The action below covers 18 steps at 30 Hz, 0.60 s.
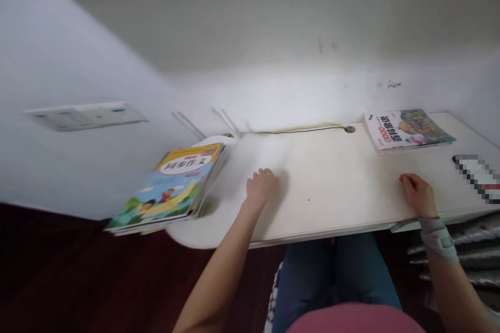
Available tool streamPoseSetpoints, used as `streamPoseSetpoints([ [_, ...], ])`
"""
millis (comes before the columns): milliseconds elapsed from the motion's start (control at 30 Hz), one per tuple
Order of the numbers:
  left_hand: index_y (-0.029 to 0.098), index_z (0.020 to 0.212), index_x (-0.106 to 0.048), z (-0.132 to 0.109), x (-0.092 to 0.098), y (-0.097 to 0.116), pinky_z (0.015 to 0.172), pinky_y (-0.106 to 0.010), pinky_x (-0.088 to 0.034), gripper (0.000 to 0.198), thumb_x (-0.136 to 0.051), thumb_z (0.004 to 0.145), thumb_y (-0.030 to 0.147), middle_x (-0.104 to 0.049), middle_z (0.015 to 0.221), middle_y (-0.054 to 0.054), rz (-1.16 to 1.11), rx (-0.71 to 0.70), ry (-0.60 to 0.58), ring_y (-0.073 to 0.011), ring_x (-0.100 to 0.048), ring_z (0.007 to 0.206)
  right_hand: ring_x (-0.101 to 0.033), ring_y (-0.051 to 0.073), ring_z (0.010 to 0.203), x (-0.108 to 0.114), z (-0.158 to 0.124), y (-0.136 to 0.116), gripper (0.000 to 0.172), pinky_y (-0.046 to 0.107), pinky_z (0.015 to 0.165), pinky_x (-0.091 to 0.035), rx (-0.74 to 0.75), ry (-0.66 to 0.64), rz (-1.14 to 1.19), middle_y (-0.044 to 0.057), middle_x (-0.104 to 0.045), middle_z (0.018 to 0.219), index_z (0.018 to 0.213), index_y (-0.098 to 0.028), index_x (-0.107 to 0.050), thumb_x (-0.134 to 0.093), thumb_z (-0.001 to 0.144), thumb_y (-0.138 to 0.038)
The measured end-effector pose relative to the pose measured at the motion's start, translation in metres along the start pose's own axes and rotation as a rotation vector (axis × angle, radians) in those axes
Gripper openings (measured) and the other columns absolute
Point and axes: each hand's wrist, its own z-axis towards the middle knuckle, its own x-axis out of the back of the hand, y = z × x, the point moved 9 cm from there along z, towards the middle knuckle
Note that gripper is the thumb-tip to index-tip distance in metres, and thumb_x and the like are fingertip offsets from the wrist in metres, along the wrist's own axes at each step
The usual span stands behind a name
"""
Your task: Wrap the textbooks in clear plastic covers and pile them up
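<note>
My left hand (pixel 262 186) is closed on the white desk (pixel 324 182), its fingers curled away from me. A blurred whitish patch lies just beyond its knuckles, perhaps a thin sheet or wipe; what the fingers hold is hidden. To the left of this hand, a stack of books (pixel 170 182) with a blue and yellow top cover hangs partly over the desk's rounded left end. My right hand (pixel 419 195) rests loosely closed near the front edge, with nothing showing in it. Beyond it lies a smaller stack of books (pixel 408 129) with a white illustrated cover.
A yellow and black cable (pixel 300 129) runs along the wall to a hole (pixel 349 129) in the desk. At the right edge lies a pixelated flat object (pixel 478 177). A socket panel (pixel 88 116) sits on the left wall. Wrapped items (pixel 469 257) are stacked under the desk's right side.
</note>
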Motion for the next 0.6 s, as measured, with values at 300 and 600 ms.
streamPoseSetpoints([
  [300,0.014,0.095,-0.068,-0.024,-0.014,-0.037,0.081,-0.035,-0.048,0.04,-0.031,0.093,0.028,-0.07,0.102,-0.018,-0.095,0.02,0.021,-0.0288,-0.065,0.099,-0.067,0.024,0.076,0.007,0.0,0.006,0.037,0.038,0.073,-0.051,0.012,0.026,-0.128,0.01,-0.073,0.088,0.089,-0.02,-0.069,-0.045,0.082,-0.048],
  [600,0.014,0.117,-0.052,-0.043,0.034,0.018,0.07,-0.038,-0.048,0.037,-0.025,0.096,0.029,-0.07,0.084,-0.016,-0.3,0.029,0.173,-0.0303,-0.068,0.082,-0.057,0.027,0.113,-0.086,-0.088,-0.145,0.045,0.049,0.099,-0.046,0.444,-0.164,0.093,0.016,-0.062,0.118,0.126,-0.016,-0.052,-0.049,0.088,-0.04],
])
